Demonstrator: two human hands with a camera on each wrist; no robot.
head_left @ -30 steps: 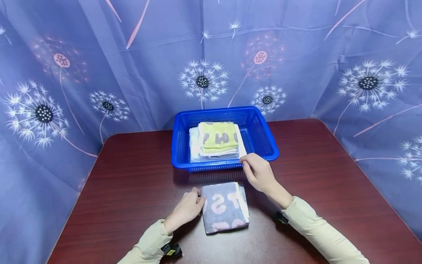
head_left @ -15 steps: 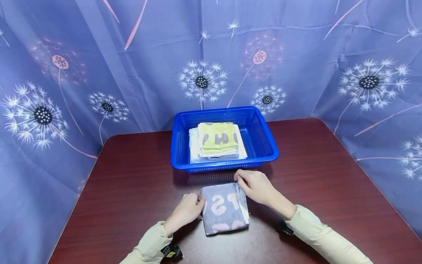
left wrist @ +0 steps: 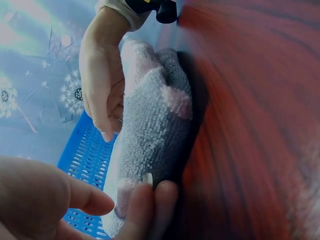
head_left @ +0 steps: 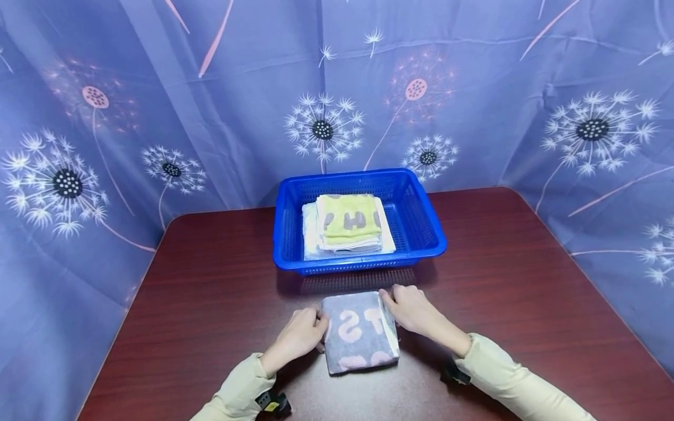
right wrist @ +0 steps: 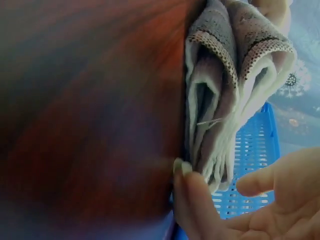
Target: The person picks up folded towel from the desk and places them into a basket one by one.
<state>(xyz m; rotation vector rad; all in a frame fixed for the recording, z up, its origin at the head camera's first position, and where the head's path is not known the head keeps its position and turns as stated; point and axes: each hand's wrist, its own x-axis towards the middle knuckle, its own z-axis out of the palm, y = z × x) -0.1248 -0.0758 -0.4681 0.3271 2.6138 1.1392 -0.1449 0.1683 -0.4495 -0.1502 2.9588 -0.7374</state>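
A folded grey towel (head_left: 351, 334) with pale pink letters lies on the table, before the basket. My left hand (head_left: 297, 338) grips its left edge; in the left wrist view the thumb and fingers (left wrist: 141, 205) meet the fuzzy grey fold. At the towel's far right corner, my right hand (head_left: 418, 310) holds the edge, thumb on the upper side. The right wrist view shows the towel's layered open end (right wrist: 217, 100), with fingertips (right wrist: 186, 175) low on it, by the table. The towel's underside is hidden.
A blue plastic basket (head_left: 416, 255) stands at the back of the table (head_left: 210, 280). Inside it, a folded yellow-green towel (head_left: 350, 219) tops a stack of whitish towels (head_left: 312, 242). A blue dandelion-print curtain (head_left: 247, 117) hangs behind and at both sides.
My right hand has come from the basket's front rim back to the grey towel's right edge. The towel's loose right-hand layers now sit more even. My left hand has stayed at the left edge.
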